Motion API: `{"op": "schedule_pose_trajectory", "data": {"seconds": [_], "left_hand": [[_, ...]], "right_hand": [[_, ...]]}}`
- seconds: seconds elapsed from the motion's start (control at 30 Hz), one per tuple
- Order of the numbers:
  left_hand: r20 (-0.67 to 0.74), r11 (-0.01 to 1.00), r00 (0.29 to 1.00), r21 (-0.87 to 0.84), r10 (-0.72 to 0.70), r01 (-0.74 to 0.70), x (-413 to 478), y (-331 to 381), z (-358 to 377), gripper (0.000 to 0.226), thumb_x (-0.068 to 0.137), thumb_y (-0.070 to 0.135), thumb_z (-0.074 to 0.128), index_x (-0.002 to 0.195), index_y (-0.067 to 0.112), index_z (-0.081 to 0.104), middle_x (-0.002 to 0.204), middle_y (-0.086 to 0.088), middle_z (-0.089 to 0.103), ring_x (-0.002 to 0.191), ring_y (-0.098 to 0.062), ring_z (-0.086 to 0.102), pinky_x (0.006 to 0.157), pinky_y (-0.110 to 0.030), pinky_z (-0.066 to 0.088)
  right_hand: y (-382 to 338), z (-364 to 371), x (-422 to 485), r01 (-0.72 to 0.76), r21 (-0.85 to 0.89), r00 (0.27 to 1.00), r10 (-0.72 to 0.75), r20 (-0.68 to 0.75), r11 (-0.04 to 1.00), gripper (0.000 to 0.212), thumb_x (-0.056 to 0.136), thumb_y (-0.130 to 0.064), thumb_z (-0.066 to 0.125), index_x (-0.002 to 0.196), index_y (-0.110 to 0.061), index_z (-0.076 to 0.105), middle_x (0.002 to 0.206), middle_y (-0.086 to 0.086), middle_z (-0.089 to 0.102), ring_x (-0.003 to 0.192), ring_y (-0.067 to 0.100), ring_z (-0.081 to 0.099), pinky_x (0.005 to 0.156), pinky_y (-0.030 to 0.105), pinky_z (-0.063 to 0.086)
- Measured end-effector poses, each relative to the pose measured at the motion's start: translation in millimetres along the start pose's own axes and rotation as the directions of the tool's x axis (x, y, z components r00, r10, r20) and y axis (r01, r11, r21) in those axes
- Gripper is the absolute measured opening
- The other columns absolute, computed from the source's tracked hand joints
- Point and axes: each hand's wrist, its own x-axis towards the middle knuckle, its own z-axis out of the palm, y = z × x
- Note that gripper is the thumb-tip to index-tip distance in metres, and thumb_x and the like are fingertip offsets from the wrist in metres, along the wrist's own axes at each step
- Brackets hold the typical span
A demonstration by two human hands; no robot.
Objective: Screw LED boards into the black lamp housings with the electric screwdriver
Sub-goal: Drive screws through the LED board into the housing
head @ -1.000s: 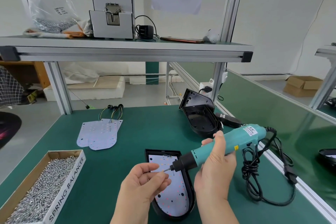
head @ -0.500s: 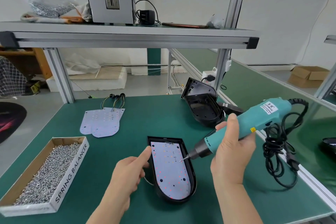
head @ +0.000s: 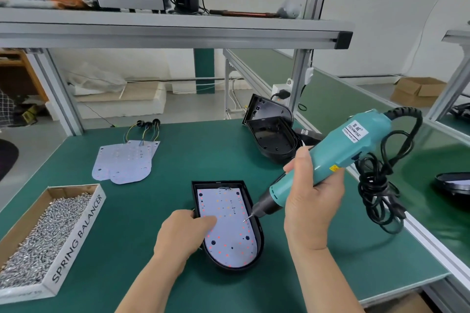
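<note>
Head — one screwdriver (head: 356,146), one screw box (head: 77,231)

A white round-ended LED board (head: 229,236) dotted red lies flat inside a black D-shaped plastic lamp housing (head: 260,246), a teal electric screwdriver (head: 338,157) slanting down with its bit at the board's right edge, while two empty black housings (head: 274,140) and spare white boards (head: 124,160) lie farther back.

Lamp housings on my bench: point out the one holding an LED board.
The near housing under the left hand holds the board; the far housing behind the screwdriver is empty.
</note>
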Motion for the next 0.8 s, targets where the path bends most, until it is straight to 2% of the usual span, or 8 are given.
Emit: {"op": "schedule_pose_trajectory", "data": {"seconds": [0.07, 0.13, 0.23, 0.4, 0.57, 0.7, 0.8], "left_hand": [[-0.004, 1.0, 1.0, 0.005, -0.007, 0.007, 1.2, 0.6, 1.7, 0.031, 0.052, 0.035, 0.061, 0.042, 0.018, 0.037, 0.036, 0.01, 0.034, 0.051, -0.021, 0.032, 0.055, -0.027, 0.023], [-0.006, 1.0, 1.0, 0.013, -0.004, 0.004, 2.2, 1.3, 3.4, 0.03, 0.051, 0.035, 0.06, 0.046, 0.019, 0.036, 0.036, 0.01, 0.033, 0.052, -0.021, 0.031, 0.054, -0.027, 0.022], [0.0, 1.0, 1.0, 0.015, 0.0, 0.0, 5.6, -0.5, 4.7, 0.031, 0.052, 0.035, 0.061, 0.054, 0.018, 0.034, 0.037, 0.01, 0.033, 0.051, -0.02, 0.031, 0.054, -0.027, 0.023], [-0.005, 1.0, 1.0, 0.022, 0.009, -0.009, 9.4, -0.5, 5.8, 0.035, 0.054, 0.033, 0.062, 0.056, 0.018, 0.03, 0.036, 0.012, 0.029, 0.053, -0.021, 0.03, 0.056, -0.027, 0.021], [-0.002, 1.0, 1.0, 0.019, -0.005, 0.005, 12.6, -4.8, 6.8, 0.031, 0.053, 0.033, 0.062, 0.06, 0.017, 0.036, 0.053, 0.005, 0.038, 0.057, -0.021, 0.032, 0.058, -0.028, 0.025], [-0.002, 1.0, 1.0, 0.012, -0.01, 0.01, 14.0, -6.3, 7.7, 0.03, 0.053, 0.034, 0.062, 0.059, 0.017, 0.038, 0.053, 0.005, 0.04, 0.056, -0.021, 0.034, 0.058, -0.028, 0.026], [-0.002, 1.0, 1.0, 0.01, -0.015, 0.015, 14.4, -7.1, 7.6, 0.029, 0.054, 0.034, 0.062, 0.062, 0.016, 0.04, 0.057, 0.002, 0.042, 0.057, -0.021, 0.035, 0.058, -0.028, 0.027]], "right_hand": [[2.4, -0.5, -0.2, 0.011, -0.017, 1.0, -0.011, 0.009, 1.0, 0.021, 0.086, -0.037, 0.063, 0.085, -0.016, 0.057, 0.067, -0.009, 0.063, 0.062, 0.007, 0.058, 0.061, 0.015, 0.046], [5.8, -0.9, 0.7, 0.024, -0.026, 1.0, -0.024, 0.013, 0.999, 0.019, 0.086, -0.037, 0.064, 0.084, -0.019, 0.058, 0.066, -0.009, 0.064, 0.062, 0.008, 0.059, 0.061, 0.015, 0.046], [12.3, -1.0, 1.2, 0.049, -0.041, 0.999, -0.048, 0.026, 0.998, 0.03, 0.086, -0.036, 0.064, 0.083, -0.006, 0.058, 0.065, -0.01, 0.063, 0.061, 0.007, 0.059, 0.061, 0.014, 0.045], [14.0, 2.2, 3.3, 0.071, -0.031, 0.996, -0.069, 0.047, 0.997, 0.032, 0.086, -0.033, 0.063, 0.084, -0.001, 0.057, 0.064, -0.009, 0.062, 0.059, 0.004, 0.058, 0.06, 0.013, 0.044], [13.5, 5.0, 1.6, 0.072, -0.053, 0.993, -0.066, 0.099, 0.996, 0.017, 0.088, -0.031, 0.063, 0.084, -0.016, 0.057, 0.063, -0.01, 0.062, 0.058, 0.006, 0.057, 0.06, 0.014, 0.045], [19.0, 1.6, -1.8, 0.06, -0.077, 0.993, -0.052, 0.105, 0.995, 0.03, 0.086, -0.036, 0.064, 0.084, -0.006, 0.059, 0.066, -0.005, 0.061, 0.059, 0.01, 0.057, 0.061, 0.019, 0.045], [22.6, -0.5, -7.6, 0.048, -0.104, 0.992, -0.035, 0.124, 0.993, 0.033, 0.085, -0.038, 0.064, 0.085, -0.005, 0.06, 0.066, -0.002, 0.061, 0.059, 0.013, 0.057, 0.061, 0.02, 0.045]]}}
